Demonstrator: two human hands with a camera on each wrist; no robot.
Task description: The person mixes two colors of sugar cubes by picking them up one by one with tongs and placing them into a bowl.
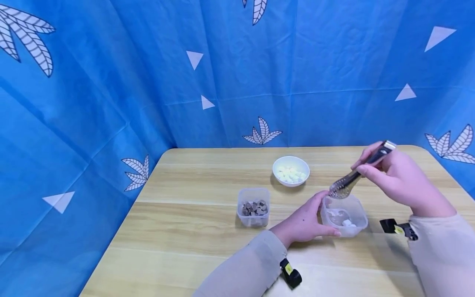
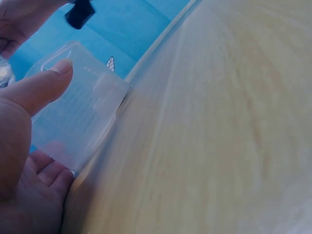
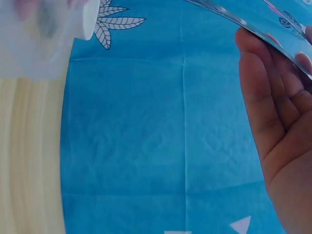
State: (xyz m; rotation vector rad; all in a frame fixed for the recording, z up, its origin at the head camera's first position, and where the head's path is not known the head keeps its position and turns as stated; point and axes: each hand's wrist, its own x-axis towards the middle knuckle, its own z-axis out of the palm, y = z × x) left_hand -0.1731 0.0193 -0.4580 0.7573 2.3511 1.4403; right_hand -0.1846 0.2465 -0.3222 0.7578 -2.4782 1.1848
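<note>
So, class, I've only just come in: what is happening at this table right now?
A person sits at a wooden table. Their left hand grips the side of a clear plastic container with a white piece inside. Their right hand holds metal tongs, tips poised just above that container. Farther off stand a second clear container of brown chunks and a white bowl of pale pieces, both untouched.

- Left hand [image 1: 302, 222] lies low, thumb and fingers curled around what it grips, forearm reaching in from below.
- Right hand [image 1: 398, 175] is raised above and beside it, fingers pinching a tool, wrist bent.
</note>
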